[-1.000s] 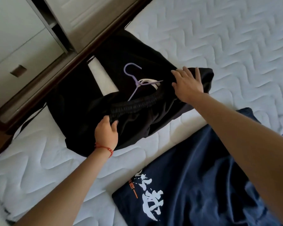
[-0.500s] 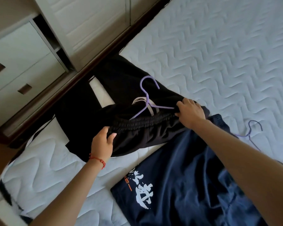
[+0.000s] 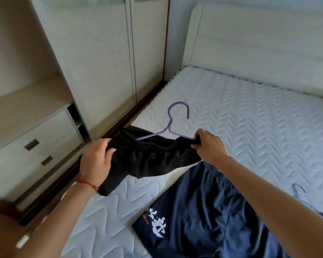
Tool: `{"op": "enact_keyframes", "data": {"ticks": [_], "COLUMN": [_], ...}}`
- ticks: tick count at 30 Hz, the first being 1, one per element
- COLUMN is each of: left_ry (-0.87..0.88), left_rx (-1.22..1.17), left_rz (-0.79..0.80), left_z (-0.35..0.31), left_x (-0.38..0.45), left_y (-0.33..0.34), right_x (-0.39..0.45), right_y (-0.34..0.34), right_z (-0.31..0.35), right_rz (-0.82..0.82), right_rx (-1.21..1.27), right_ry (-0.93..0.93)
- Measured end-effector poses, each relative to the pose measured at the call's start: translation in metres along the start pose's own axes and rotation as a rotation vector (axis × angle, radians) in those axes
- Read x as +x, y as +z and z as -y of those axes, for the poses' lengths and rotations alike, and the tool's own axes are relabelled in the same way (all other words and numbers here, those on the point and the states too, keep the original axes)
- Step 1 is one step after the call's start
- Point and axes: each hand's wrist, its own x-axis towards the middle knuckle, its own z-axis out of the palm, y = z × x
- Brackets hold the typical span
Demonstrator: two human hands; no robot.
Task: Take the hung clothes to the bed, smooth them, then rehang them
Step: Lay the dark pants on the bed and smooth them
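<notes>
Black trousers [image 3: 153,159] with an elastic waistband hang lifted above the white quilted mattress [image 3: 250,127]. A purple hanger [image 3: 171,127] sits in their waistband, hook up. My left hand [image 3: 96,161] grips the waistband's left end. My right hand [image 3: 208,146] grips the right end together with the hanger's arm. A navy garment [image 3: 203,211] with a white and orange print lies flat on the bed below my right arm.
A white wardrobe [image 3: 104,53] with closed doors, an open shelf and two drawers [image 3: 37,151] stands left of the bed. The white headboard [image 3: 259,43] rises at the back. A second hanger [image 3: 298,190] lies on the mattress at the right.
Both hands have lifted the black trousers and the purple hanger off the mattress, and the trousers now hang bunched between them. My view has tilted up to the wardrobe and headboard.
</notes>
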Motion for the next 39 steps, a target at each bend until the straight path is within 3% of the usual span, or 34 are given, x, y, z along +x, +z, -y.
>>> {"op": "enact_keyframes", "data": {"ticks": [11, 22, 28, 33, 39], "left_ry": [0.125, 0.130, 0.087, -0.074, -0.091], "left_rx": [0.020, 0.153, 0.218, 0.222, 0.238], "left_rz": [-0.375, -0.663, -0.805, -0.803, -0.792], "left_z": [-0.069, -0.094, -0.096, -0.069, -0.013], "left_x": [-0.053, -0.080, -0.092, -0.090, -0.075], "left_y": [-0.264, -0.492, -0.562, -0.595, -0.610], "right_x": [-0.169, -0.262, -0.286, -0.292, -0.287], "right_y": [-0.179, -0.297, -0.326, -0.334, -0.320], "right_z": [0.128, 0.252, 0.296, 0.343, 0.405], "right_rz": [-0.357, -0.538, -0.526, -0.518, -0.496], "right_rx": [0.125, 0.285, 0.497, 0.602, 0.622], "right_ry": [-0.223, -0.367, -0.403, -0.514, -0.529]}}
